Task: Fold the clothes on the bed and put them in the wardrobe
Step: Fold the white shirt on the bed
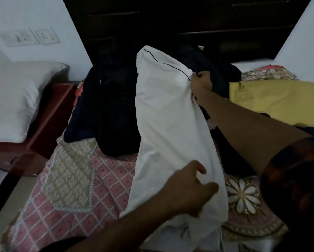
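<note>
White garment (167,115): held up off the bed, hanging long and loose between the two hands. A thin dark line of piping runs along its upper edge. The light is dim, so I cannot tell what kind of garment it is.

Right hand (200,81): at the garment's upper right edge, fingers curled tight and pinching the cloth just where the piping ends. The arm is stretched forward, with a dark checked sleeve (294,170) near the shoulder.

Left hand (187,188): low on the garment, near its bottom end. The fingers are curled with the thumb set opposite, gripping a fold of the white cloth between them (the cloth puckers at the thumb).

The garment's bottom end, below the left hand, rests bunched on the bedspread (70,179), which is pink lattice with beige panels and a large flower motif just right of that hand.

Beyond the right hand, and spreading left behind the garment, lies a heap of dark clothes (107,110), unfolded. To the right of the right hand a yellow garment (276,99) lies flat on the bed, touching the dark heap.

Further beyond the right hand stands the dark wardrobe (170,19), with long bar handles visible.

Far left of both hands, a white pillow (12,99) sits on a red-brown bedside cabinet (49,128), with wall sockets (34,37) above it.
</note>
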A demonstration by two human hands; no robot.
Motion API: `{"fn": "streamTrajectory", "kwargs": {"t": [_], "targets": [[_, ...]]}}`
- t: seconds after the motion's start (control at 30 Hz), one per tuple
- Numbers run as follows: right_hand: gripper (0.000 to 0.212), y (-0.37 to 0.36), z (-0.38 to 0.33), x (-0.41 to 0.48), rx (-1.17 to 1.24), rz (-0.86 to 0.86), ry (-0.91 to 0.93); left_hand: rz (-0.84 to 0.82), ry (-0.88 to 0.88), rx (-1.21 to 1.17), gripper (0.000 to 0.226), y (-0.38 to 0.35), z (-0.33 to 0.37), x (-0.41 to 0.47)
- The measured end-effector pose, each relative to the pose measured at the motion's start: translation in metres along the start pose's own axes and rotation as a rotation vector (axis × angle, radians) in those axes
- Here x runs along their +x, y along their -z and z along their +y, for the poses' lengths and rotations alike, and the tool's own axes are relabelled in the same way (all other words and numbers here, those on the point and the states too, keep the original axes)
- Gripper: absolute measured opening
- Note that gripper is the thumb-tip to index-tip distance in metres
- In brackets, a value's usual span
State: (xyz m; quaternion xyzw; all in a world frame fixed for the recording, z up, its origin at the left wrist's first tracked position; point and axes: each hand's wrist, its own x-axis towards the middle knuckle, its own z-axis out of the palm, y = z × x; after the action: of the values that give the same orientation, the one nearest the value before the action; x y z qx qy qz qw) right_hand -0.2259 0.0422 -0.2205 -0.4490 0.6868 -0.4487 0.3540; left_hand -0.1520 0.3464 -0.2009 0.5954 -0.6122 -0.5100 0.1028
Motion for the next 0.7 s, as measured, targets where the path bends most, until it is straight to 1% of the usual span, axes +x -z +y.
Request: {"fn": "streamTrajectory", "kwargs": {"t": [0.03,0.07,0.1,0.13,0.2,0.23,0.3,0.33,0.4,0.43,0.47,0.5,0.53,0.57,0.6,0.63,0.67,0.7], "targets": [[0.046,0.008,0.001,-0.011,-0.025,-0.037,0.023,0.083,-0.067,0.374,0.047,0.010,-0.002,-0.009],[0.053,0.015,0.003,-0.020,-0.067,-0.078,0.046,0.139,-0.111,0.636,0.053,0.018,-0.009,-0.009],[0.062,0.023,0.009,-0.029,-0.135,-0.129,0.075,0.142,-0.124,0.814,0.058,0.022,-0.019,-0.011],[0.071,0.034,0.014,-0.046,-0.178,-0.197,0.083,0.068,-0.090,0.919,0.062,0.023,-0.024,-0.017],[0.084,0.049,0.031,-0.069,-0.239,-0.285,0.085,-0.113,-0.037,0.886,0.062,0.015,-0.037,-0.025],[0.087,0.056,0.039,-0.082,-0.284,-0.302,0.099,-0.127,-0.095,0.810,0.056,0.006,-0.044,-0.029],[0.088,0.070,0.050,-0.113,-0.427,-0.288,0.186,-0.136,-0.231,0.724,0.045,-0.005,-0.047,-0.043],[0.088,0.074,0.055,-0.125,-0.533,-0.263,0.261,-0.159,-0.259,0.715,0.045,-0.009,-0.049,-0.045],[0.086,0.090,0.064,-0.154,-0.728,-0.173,0.503,-0.226,-0.228,0.723,0.048,-0.012,-0.040,-0.056],[0.081,0.098,0.066,-0.167,-0.730,-0.161,0.633,-0.285,-0.180,0.686,0.045,-0.011,-0.035,-0.060],[0.074,0.106,0.068,-0.176,-0.663,-0.234,0.718,-0.378,-0.101,0.568,0.040,-0.008,-0.030,-0.062],[0.064,0.115,0.069,-0.186,-0.573,-0.389,0.747,-0.458,-0.006,0.389,0.036,-0.006,-0.028,-0.065],[0.052,0.124,0.069,-0.198,-0.531,-0.581,0.748,-0.479,0.074,0.209,0.033,-0.002,-0.027,-0.066],[0.041,0.131,0.068,-0.208,-0.573,-0.755,0.743,-0.399,0.126,0.088,0.028,0.004,-0.031,-0.063],[0.032,0.138,0.068,-0.219,-0.654,-0.884,0.764,-0.245,0.147,0.056,0.023,0.010,-0.034,-0.062],[0.024,0.144,0.066,-0.233,-0.735,-0.977,0.759,-0.060,0.142,0.147,0.019,0.017,-0.040,-0.060],[0.018,0.147,0.066,-0.244,-0.795,-1.055,0.736,0.115,0.132,0.334,0.019,0.025,-0.047,-0.057],[0.012,0.150,0.067,-0.252,-0.847,-1.113,0.715,0.235,0.141,0.529,0.025,0.031,-0.054,-0.057]]}}
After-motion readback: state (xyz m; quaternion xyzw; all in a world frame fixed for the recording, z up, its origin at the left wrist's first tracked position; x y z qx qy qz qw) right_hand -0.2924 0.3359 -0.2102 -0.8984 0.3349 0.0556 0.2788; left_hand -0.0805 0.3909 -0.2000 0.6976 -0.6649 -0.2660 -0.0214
